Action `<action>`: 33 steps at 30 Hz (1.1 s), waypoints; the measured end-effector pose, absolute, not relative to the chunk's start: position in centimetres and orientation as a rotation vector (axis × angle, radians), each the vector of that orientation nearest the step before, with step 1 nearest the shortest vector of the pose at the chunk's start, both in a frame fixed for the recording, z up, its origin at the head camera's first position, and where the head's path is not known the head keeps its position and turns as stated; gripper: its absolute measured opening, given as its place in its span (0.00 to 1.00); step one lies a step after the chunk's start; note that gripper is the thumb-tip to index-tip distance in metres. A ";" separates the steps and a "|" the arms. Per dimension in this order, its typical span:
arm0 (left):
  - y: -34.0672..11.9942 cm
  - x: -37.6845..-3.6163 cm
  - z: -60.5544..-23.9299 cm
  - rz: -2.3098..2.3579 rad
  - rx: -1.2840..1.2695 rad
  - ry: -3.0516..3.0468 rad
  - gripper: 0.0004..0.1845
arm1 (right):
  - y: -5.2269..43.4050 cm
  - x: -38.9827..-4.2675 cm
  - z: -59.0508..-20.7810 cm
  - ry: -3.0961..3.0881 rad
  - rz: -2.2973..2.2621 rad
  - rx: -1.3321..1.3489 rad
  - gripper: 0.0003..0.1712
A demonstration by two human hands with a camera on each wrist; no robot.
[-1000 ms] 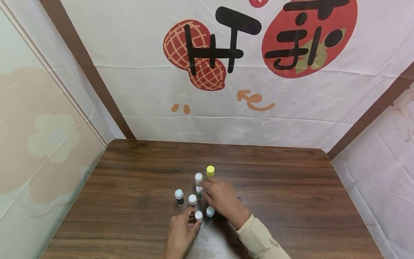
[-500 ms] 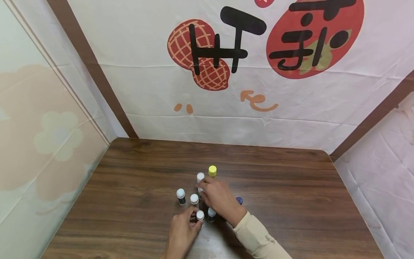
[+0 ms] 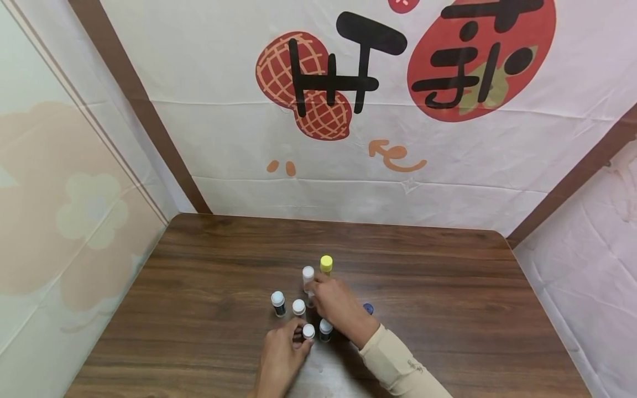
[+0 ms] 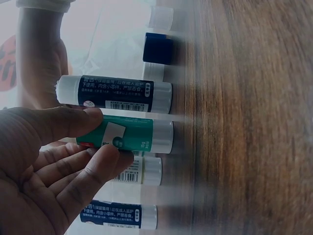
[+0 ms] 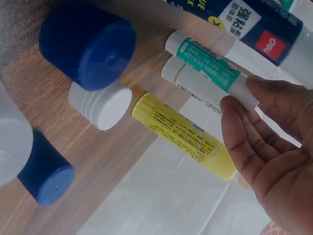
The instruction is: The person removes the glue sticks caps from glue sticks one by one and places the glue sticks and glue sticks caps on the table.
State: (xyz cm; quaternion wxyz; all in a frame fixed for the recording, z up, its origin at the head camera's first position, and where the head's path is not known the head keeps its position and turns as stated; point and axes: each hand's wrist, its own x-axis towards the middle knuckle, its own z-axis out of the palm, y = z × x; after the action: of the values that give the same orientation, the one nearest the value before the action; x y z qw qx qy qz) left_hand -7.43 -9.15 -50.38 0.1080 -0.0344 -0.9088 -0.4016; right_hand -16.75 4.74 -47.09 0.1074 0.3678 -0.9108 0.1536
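The left hand [image 3: 282, 354] pinches a green glue stick [image 4: 138, 134], upright on the worktop [image 3: 224, 260]; the right hand [image 3: 340, 305] pinches the white top of a slimmer green stick [image 5: 208, 61], just beside a pale stick [image 5: 190, 84]. Light, vertical handling would likely spare neighbours a knock.

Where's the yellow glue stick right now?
In the head view, the yellow glue stick stands just beyond the right hand, with a white-capped stick close by on its left.
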 end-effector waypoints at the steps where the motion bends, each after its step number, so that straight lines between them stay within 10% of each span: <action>1: -9.1 -7.5 -50.4 -1.186 -0.101 -2.673 0.15 | 4.9 -16.7 -47.1 -2.681 0.459 1.081 0.12; 33: -8.8 -6.7 -49.9 -1.286 -0.065 -2.531 0.23 | 9.4 -15.3 -44.4 -2.569 1.140 0.623 0.11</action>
State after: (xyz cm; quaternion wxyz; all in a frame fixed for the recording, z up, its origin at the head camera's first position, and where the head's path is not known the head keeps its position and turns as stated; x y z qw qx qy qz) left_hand -6.70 -8.81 -49.87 0.1504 -0.0226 -0.8811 -0.4479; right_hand -15.28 9.37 -44.43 0.1311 0.2147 -0.8847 0.3924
